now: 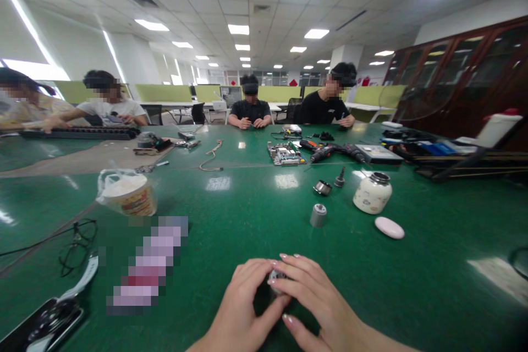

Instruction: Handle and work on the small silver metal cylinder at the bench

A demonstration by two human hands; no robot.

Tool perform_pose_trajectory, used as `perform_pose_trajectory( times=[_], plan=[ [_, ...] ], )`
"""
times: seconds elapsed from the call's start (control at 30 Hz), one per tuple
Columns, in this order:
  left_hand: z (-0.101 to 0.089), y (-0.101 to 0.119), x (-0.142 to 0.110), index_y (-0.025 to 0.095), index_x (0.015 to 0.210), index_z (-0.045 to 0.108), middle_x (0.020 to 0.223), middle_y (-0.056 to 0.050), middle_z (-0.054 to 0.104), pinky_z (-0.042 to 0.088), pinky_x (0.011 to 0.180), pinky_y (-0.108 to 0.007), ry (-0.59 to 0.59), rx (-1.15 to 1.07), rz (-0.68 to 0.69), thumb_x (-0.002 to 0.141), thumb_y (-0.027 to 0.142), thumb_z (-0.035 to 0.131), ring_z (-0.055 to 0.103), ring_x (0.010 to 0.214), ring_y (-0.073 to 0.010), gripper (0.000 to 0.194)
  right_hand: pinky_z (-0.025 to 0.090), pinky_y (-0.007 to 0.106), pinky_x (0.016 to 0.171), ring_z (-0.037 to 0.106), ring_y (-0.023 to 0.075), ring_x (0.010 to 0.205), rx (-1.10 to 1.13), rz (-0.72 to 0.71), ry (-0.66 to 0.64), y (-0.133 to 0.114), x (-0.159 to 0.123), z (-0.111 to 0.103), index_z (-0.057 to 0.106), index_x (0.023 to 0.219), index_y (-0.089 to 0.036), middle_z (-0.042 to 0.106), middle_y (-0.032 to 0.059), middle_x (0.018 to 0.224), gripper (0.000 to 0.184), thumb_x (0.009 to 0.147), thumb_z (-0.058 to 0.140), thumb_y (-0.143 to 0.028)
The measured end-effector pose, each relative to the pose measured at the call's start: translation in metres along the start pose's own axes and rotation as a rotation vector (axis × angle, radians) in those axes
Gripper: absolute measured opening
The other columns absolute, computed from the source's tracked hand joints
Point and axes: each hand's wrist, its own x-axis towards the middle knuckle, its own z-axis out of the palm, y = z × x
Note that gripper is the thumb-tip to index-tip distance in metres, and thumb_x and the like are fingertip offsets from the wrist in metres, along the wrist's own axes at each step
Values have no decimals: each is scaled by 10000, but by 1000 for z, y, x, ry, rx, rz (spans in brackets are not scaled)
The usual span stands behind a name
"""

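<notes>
The small metal part (276, 274) is at the near side of the green desk (206, 198), grasped between the curled fingers of your left hand (243, 298) and right hand (319, 292), with a grey cylinder (318, 216) standing beyond them and a white jar (371, 196) farther right.

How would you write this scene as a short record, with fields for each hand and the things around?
Left hand: around a small metal part, partly hidden
Right hand: over the same part, thumb apart from it
Ahead: cylinder, upright; metal ring beyond it
Right side: open jar; pink oval
Left side: tub in clear bag; glasses
Farther: circuit board
</notes>
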Motion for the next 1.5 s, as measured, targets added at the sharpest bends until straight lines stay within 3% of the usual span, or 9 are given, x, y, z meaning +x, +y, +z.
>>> perform_pose_trajectory(
  times=[0.9, 1.07, 1.17, 1.33, 1.5],
  plan=[
    [0, 0, 1, 221, 1121, 578, 1085, -81, 655, 511, 903, -369, -38, -67, -17, 844, 241, 605, 599, 1017, -210, 279, 375, 414, 1085, 414, 224, 1322, -121, -18, 20, -4, 4, -2, 476, 1308, -193, 520, 87, 1375, 489, 820, 522, -189],
    [-6, 5, 1, 228, 1247, 509, 1196, -108, 603, 489, 951, -406, 16, -80, -16, 808, 240, 640, 558, 1102, -235, 459, 369, 413, 1084, 433, 223, 1303, -110, -15, 167, -1, -1, -1, 443, 1314, -196, 521, 94, 1362, 514, 807, 512, -147],
    [-11, 7, 2, 235, 1177, 579, 1175, -103, 612, 469, 973, -422, 55, -71, 11, 827, 245, 615, 544, 1120, -240, 351, 364, 425, 1084, 437, 229, 1294, -54, 81, 234, 0, -4, 1, 411, 1324, -192, 505, 107, 1365, 529, 807, 512, -138],
    [-11, 6, 8, 249, 983, 692, 1083, -80, 648, 477, 943, -416, 95, -65, -34, 853, 252, 599, 549, 1081, -228, 160, 444, 385, 1019, 494, 215, 1234, 144, 304, 80, -1, -2, 1, 360, 1364, -194, 523, 122, 1331, 544, 838, 495, -157],
    [-14, 11, 17, 246, 879, 719, 912, -50, 693, 461, 949, -420, 87, -94, -38, 837, 253, 630, 554, 1023, -219, 99, 445, 398, 1015, 519, 228, 1187, 258, 321, -102, -4, 5, -1, 432, 1317, -171, 549, 129, 1290, 571, 761, 561, -171]
  ],
)
